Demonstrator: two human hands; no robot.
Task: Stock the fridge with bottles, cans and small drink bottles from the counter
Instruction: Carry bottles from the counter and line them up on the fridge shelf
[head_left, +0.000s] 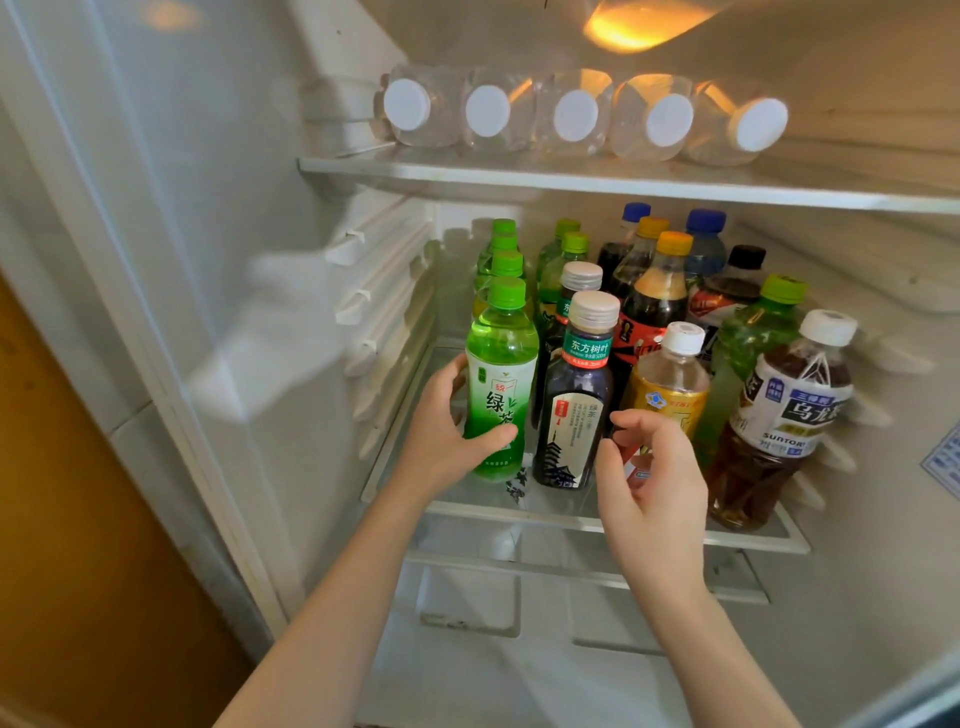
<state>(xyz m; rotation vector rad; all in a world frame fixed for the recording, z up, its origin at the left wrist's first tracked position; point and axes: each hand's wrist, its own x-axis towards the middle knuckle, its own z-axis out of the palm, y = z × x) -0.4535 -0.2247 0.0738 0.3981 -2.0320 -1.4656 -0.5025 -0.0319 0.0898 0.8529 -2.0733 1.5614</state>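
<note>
Head view: left hand (441, 431) wraps the green tea bottle (501, 364), upright on the glass shelf (519, 512) just left of the dark tea bottle (576, 405). Right hand (654, 483), just right of the dark tea bottle, curls loosely, holding nothing and hiding the yellow-labelled bottle's (670, 384) lower part.

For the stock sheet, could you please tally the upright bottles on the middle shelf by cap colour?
Green caps: 7, counting the green tea bottle the left hand holds
Silver caps: 2
Orange caps: 2
Blue caps: 2
White caps: 2
Black caps: 1
Total: 16
</note>
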